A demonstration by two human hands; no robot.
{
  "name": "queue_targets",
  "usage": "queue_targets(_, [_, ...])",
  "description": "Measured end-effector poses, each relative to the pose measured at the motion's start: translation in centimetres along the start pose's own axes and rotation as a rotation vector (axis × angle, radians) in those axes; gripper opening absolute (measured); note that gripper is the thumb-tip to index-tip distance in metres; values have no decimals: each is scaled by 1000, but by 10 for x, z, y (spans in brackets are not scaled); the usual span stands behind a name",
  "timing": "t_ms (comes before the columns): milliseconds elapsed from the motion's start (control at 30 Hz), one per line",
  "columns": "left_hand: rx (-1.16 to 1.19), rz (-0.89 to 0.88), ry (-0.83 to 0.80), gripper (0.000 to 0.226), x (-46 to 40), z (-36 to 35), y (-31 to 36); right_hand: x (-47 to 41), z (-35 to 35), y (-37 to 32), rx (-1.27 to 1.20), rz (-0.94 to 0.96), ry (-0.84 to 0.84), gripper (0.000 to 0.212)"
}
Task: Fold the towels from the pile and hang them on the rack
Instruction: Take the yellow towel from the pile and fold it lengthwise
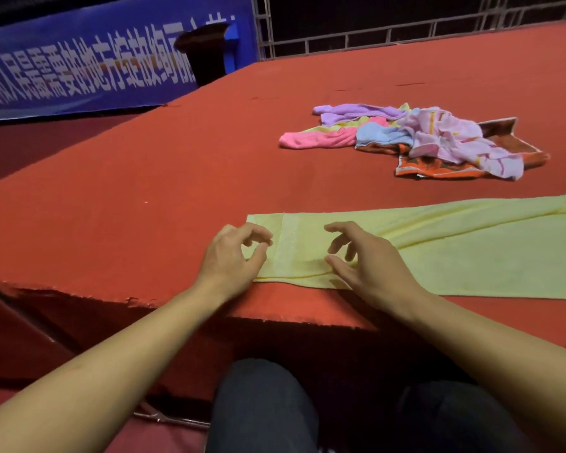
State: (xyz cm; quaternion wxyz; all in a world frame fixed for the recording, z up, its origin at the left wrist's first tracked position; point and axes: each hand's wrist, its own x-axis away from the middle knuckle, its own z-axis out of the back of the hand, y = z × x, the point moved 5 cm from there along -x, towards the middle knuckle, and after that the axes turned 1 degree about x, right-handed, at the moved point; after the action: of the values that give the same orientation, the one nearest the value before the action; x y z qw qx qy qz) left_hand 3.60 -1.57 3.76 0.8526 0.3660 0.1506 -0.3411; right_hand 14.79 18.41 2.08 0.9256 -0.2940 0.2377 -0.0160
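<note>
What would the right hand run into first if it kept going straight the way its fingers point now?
Probably only more of the yellow towel: the right hand points forward and left over its near end. Past the towel's edge, bare red tabletop. The towel pile lies off to the right, seemingly clear.

Blue banner [89,70] with large white Chinese characters, tilted and blurred, not clearly legible

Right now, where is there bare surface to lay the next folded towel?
Bare red surface lies left of the yellow towel and the towel pile, plus a strip between them. The near edge is crowded: the left hand and right hand work there.
</note>
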Motion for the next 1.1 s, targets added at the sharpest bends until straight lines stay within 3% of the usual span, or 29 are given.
queue_targets(367, [192, -190, -302, 31, -69, -168, 186, 49, 153, 143, 116, -248, 230, 49])
queue_targets(600, [252, -239, -385, 27, -111, -273, 273, 72, 262, 258, 265, -471, 317, 42])
queue_targets(767, [298, -238, -397, 27, -130, -332, 308, 58, 300, 319, 305, -551, 346, 36])
queue_targets(967, [337, -132, -364, 26, -144, -367, 311, 8, 292, 346, 446, -462, 290, 33])
queue_targets(1100, [385, -43, -345, 25, -155, -380, 309, -7, 275, 360, 579, -478, 22, 42])
